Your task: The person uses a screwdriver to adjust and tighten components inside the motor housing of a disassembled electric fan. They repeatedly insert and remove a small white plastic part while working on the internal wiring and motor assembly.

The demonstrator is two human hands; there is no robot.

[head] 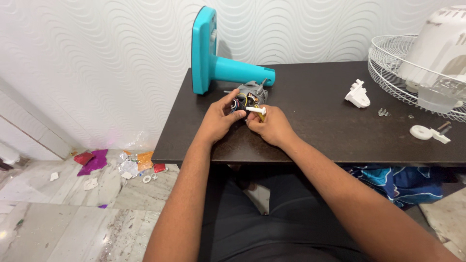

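Teal fan base (pixel 208 53) lying on its side at rear left of dark surface (pixel 315 140). Left hand (pixel 218 119), fingers closed on near side of grey motor (pixel 251 94), wires showing. Right hand (pixel 272 127) just beside it, fingers pinching small white pin (pixel 256 110) against motor front. White bracket (pixel 357 94), wire grille (pixel 393 68) well apart, far right.

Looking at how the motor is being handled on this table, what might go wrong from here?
The thin coloured wires sit right under the left hand fingers, so a tug might strain them. The fan motor is small and could slip while the right hand holds the white part. The loose screws might roll off the dark table.
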